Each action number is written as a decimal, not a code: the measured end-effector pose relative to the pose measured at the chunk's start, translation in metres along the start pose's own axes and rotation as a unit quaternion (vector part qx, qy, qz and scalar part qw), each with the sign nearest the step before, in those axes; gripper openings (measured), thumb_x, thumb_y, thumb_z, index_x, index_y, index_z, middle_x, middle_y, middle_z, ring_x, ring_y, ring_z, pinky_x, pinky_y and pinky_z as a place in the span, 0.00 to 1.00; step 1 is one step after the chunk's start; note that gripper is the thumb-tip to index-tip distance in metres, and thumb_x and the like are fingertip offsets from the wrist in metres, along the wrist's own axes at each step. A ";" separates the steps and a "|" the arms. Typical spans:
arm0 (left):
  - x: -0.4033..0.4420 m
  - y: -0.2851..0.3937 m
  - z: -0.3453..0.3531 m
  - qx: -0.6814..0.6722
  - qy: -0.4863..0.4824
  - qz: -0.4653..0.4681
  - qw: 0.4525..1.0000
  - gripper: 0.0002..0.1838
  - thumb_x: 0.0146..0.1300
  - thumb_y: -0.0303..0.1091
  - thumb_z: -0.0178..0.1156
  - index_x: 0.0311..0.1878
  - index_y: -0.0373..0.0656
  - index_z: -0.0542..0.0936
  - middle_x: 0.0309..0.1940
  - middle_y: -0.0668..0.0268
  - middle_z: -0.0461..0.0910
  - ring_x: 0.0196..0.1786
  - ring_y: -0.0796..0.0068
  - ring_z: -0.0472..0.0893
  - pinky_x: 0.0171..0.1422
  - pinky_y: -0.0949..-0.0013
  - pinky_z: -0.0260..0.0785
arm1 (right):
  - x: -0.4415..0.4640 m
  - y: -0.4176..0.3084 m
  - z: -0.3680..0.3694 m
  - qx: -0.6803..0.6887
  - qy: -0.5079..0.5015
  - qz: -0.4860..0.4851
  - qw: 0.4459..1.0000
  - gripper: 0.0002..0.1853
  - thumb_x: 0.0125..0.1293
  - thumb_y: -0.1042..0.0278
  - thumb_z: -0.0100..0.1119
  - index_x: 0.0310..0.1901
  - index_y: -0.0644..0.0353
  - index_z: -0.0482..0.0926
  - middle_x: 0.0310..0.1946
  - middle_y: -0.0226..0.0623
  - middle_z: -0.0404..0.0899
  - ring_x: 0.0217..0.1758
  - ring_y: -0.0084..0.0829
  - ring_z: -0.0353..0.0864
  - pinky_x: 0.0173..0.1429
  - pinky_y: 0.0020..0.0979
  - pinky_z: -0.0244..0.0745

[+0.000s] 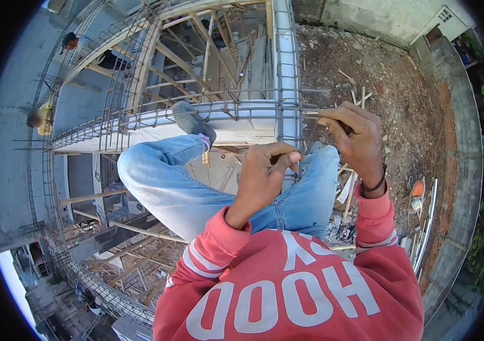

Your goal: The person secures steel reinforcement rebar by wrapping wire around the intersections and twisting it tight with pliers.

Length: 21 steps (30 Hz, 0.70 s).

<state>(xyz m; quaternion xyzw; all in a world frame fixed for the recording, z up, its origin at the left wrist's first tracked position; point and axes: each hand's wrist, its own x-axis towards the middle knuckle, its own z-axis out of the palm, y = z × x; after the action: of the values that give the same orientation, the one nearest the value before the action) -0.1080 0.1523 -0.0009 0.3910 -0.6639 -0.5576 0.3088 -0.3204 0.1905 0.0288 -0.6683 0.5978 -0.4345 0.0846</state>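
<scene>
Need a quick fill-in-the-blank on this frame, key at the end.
1. The sweatshirt has ____ letters.
2. A dark band circles the ____ wrist.
3. By height in the picture, the left hand is ____ than the right hand.
4. The jeans are ____.

Key: white; right; lower; blue

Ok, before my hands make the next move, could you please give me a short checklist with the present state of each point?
1. Left hand grip: cannot tell; the fingers are curled, but anything held is unclear.
2. Right hand grip: cannot tell; it is raised near the ends of the steel bars, its contact unclear.
3. Gloves: not ok; both hands are bare.
4. Footing: cannot tell; the grey shoe is at the bars, but how firmly it bears is unclear.
5. Other people clear of your hands: ok; the person in a cap and the person in yellow are well away.
</scene>
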 end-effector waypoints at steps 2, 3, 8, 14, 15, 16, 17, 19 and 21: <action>0.009 -0.015 -0.003 -0.040 0.047 -0.048 0.997 0.07 0.66 0.25 0.62 0.38 0.33 0.87 0.22 0.63 0.83 0.25 0.79 0.77 0.33 0.71 0.68 | -0.024 -0.020 -0.002 0.019 -0.001 0.013 1.000 0.07 0.58 0.76 0.72 0.38 0.63 0.86 0.24 0.40 0.78 0.24 0.35 0.78 0.29 0.33 0.70; 0.013 -0.013 -0.003 -0.040 0.043 -0.051 0.997 0.07 0.66 0.25 0.62 0.38 0.33 0.87 0.22 0.63 0.83 0.25 0.79 0.77 0.33 0.71 0.68 | -0.034 -0.029 -0.001 0.049 -0.003 0.010 0.999 0.08 0.57 0.76 0.74 0.38 0.63 0.85 0.25 0.40 0.79 0.25 0.38 0.79 0.29 0.34 0.72; 0.029 0.002 0.007 -0.006 0.060 -0.001 0.998 0.07 0.69 0.27 0.62 0.41 0.34 0.87 0.26 0.68 0.84 0.29 0.84 0.77 0.34 0.78 0.67 | -0.062 -0.029 0.007 0.157 -0.043 0.160 0.974 0.03 0.60 0.78 0.71 0.34 0.63 0.85 0.22 0.35 0.78 0.21 0.24 0.74 0.25 0.27 0.65; 0.020 0.010 0.027 0.095 0.025 0.131 0.987 0.06 0.65 0.23 0.63 0.41 0.33 0.86 0.26 0.60 0.85 0.26 0.75 0.80 0.34 0.70 0.70 | -0.052 -0.002 -0.015 0.097 0.065 0.210 0.971 0.03 0.63 0.77 0.69 0.34 0.65 0.85 0.22 0.28 0.78 0.23 0.14 0.70 0.26 0.22 0.60; 0.023 0.014 0.030 0.094 0.025 0.133 0.986 0.06 0.65 0.23 0.63 0.41 0.33 0.86 0.26 0.60 0.85 0.26 0.75 0.80 0.34 0.70 0.70 | -0.047 -0.003 -0.022 0.127 0.117 0.255 0.952 0.03 0.64 0.76 0.69 0.34 0.66 0.85 0.22 0.26 0.77 0.24 0.12 0.68 0.26 0.21 0.58; 0.023 0.021 0.031 0.130 -0.002 0.149 0.980 0.05 0.64 0.22 0.62 0.40 0.34 0.86 0.26 0.59 0.84 0.26 0.72 0.81 0.34 0.69 0.71 | -0.047 -0.008 -0.026 0.160 0.124 0.218 0.955 0.04 0.65 0.75 0.69 0.34 0.65 0.85 0.22 0.22 0.75 0.25 0.09 0.65 0.27 0.19 0.55; 0.021 0.024 0.032 0.167 -0.032 0.162 0.972 0.05 0.64 0.21 0.62 0.39 0.35 0.86 0.26 0.58 0.84 0.27 0.68 0.82 0.35 0.69 0.71 | -0.051 -0.008 -0.025 0.163 0.122 0.223 0.953 0.04 0.65 0.75 0.69 0.34 0.65 0.85 0.22 0.22 0.75 0.25 0.09 0.65 0.27 0.19 0.55; 0.027 0.026 0.032 0.153 0.009 0.159 0.975 0.06 0.61 0.19 0.62 0.38 0.37 0.86 0.27 0.57 0.83 0.28 0.62 0.82 0.35 0.67 0.72 | -0.053 -0.004 -0.026 0.088 0.086 0.287 0.950 0.05 0.63 0.74 0.71 0.33 0.65 0.84 0.20 0.27 0.77 0.23 0.14 0.69 0.27 0.23 0.59; 0.034 0.030 0.032 0.194 0.058 0.298 0.933 0.07 0.59 0.18 0.63 0.39 0.38 0.86 0.28 0.58 0.84 0.30 0.61 0.83 0.35 0.66 0.73 | -0.056 -0.008 -0.030 0.119 -0.004 0.227 0.966 0.06 0.62 0.73 0.71 0.33 0.66 0.84 0.21 0.32 0.78 0.23 0.18 0.72 0.28 0.27 0.62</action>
<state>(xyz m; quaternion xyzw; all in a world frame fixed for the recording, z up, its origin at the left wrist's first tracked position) -0.1579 0.1411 0.0218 0.2591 -0.8263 -0.2760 0.4170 -0.3296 0.2534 0.0255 -0.5015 0.6776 -0.4694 0.2625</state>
